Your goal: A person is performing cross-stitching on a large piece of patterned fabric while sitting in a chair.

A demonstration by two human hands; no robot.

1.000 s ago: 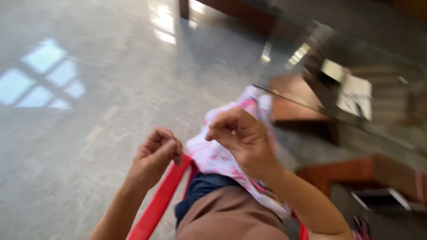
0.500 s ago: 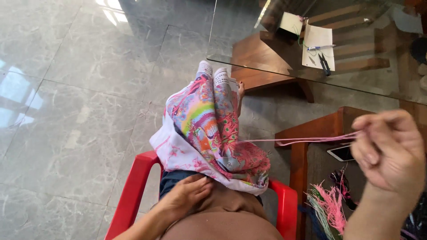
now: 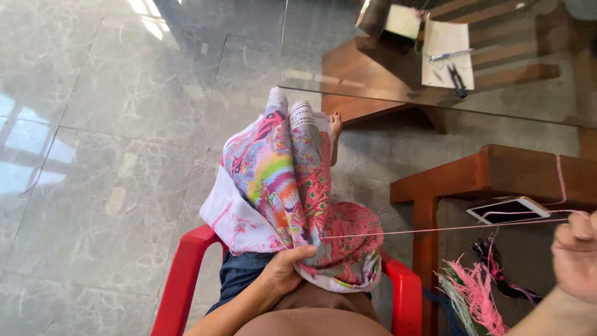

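Seated on a red plastic chair (image 3: 180, 280) over a grey marble floor (image 3: 106, 124), a person is looking down at needlework on their lap. Toward the left, the left hand (image 3: 287, 270) is gripping the bunched, brightly printed embroidery cloth (image 3: 292, 193), with the fingers curling around its near fold. Rainbow and pink patterns are covering the cloth, which is draping over the knees and reaching toward a bare foot (image 3: 336, 127) farther away. From the cloth, a thin pink thread (image 3: 435, 229) is stretching taut to the right. Beyond it, a glass-topped counter (image 3: 373, 93) is carrying papers (image 3: 446, 53), a pen (image 3: 451, 55) and small black snips (image 3: 458, 79). Farther right, a white phone (image 3: 509, 210) is lying on a wooden stool (image 3: 497, 174), and a bundle of pink threads (image 3: 479, 295) is hanging just below. At the far right edge, the right hand (image 3: 575, 255) is pinching the thread's end, with the fingers closing tightly on it.
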